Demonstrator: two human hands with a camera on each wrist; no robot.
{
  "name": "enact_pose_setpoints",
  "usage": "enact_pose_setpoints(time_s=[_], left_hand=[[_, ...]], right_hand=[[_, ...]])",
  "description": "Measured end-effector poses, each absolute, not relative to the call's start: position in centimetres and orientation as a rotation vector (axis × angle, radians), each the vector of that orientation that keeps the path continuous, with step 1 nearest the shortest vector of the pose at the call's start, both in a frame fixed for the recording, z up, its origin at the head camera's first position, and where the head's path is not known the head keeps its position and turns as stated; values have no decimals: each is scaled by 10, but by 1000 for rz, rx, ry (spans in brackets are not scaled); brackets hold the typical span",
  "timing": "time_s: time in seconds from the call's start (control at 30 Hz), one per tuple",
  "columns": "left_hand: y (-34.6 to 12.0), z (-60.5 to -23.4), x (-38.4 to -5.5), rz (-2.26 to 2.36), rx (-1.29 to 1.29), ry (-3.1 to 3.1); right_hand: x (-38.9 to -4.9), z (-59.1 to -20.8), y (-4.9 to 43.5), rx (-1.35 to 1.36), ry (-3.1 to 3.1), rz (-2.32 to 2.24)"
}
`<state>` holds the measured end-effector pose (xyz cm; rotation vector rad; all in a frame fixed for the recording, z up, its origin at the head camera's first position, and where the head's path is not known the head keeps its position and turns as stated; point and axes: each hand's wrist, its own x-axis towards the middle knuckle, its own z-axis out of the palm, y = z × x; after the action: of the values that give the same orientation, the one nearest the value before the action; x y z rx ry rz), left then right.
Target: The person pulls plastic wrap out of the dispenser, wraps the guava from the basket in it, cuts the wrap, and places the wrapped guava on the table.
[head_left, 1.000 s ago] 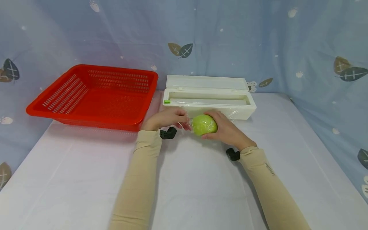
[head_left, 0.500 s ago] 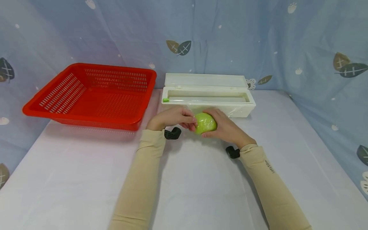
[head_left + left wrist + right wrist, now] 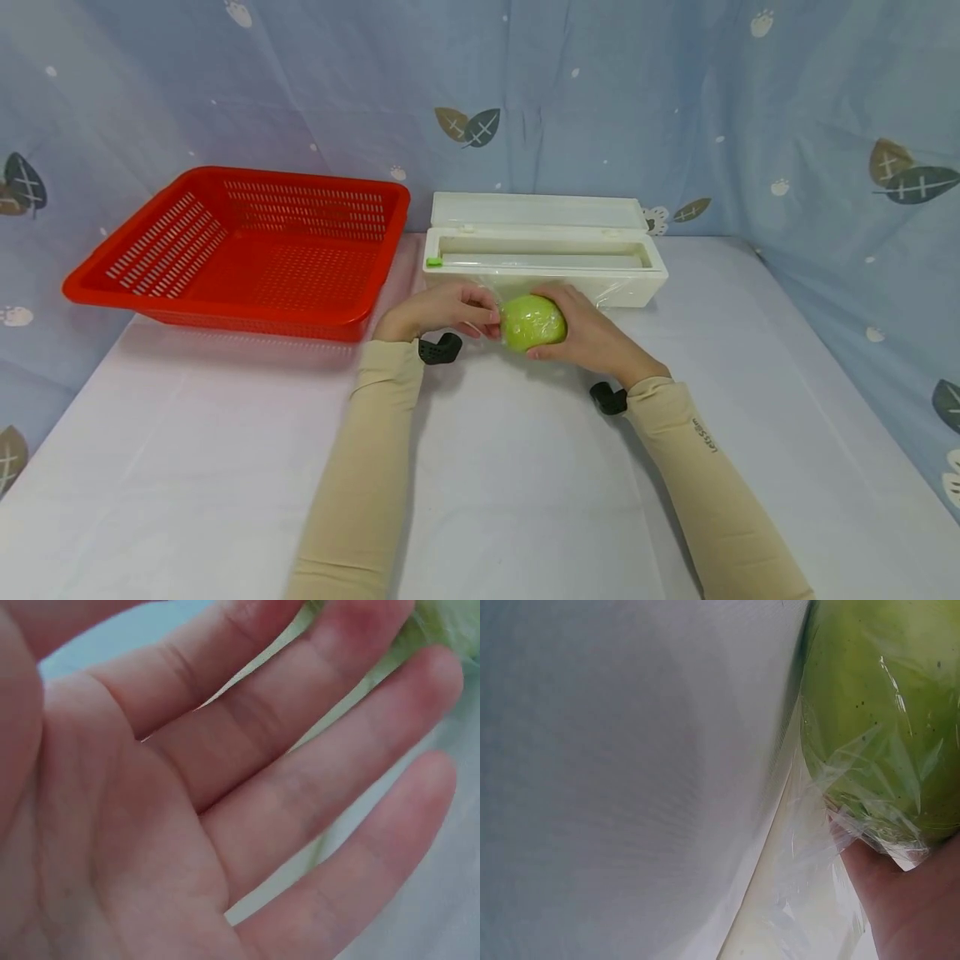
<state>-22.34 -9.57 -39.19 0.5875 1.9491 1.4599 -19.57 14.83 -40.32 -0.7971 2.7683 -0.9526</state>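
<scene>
A smooth green fruit (image 3: 533,322) with small dark specks is covered in clear plastic wrap (image 3: 889,761); its exact kind is unclear. My right hand (image 3: 592,337) holds it from the right, thumb low and fingers over the top. At the fruit's left side, my left hand (image 3: 448,310) pinches the edge of the wrap between thumb and forefinger. Its other fingers (image 3: 300,799) reach out fairly straight in the left wrist view, where the pinching fingertips are out of frame. Just behind the hands stands a white cling film box (image 3: 626,290), lid up, the film roll (image 3: 547,261) inside.
To the left sits a red plastic basket (image 3: 247,315) with slotted sides. A small green slider (image 3: 434,262) is at the left end of the box's front edge. White cloth (image 3: 525,467) covers the table, and a blue patterned curtain (image 3: 585,100) hangs behind.
My left hand moved right onto the fruit's side, then drew back left, still by the wrap. My right hand keeps its hold, the fruit hardly shifting. The head view tilted slightly.
</scene>
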Motion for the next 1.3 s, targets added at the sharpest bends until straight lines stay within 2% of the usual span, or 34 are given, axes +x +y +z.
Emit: enact_pose_setpoints(time_s=[0.57, 0.9, 1.13, 1.3], left_hand=[[-87, -406, -226, 1330, 561, 2009], [-70, -400, -222, 1218, 480, 2131], [-59, -398, -218, 1160, 568, 2216], [-53, -401, -216, 1187, 539, 2195]], right_hand=[[-196, -404, 150, -806, 2745, -992], [-196, -404, 147, -782, 2785, -925], [-195, -402, 145, -774, 2812, -834], [-194, -400, 149, -770, 2762, -833]])
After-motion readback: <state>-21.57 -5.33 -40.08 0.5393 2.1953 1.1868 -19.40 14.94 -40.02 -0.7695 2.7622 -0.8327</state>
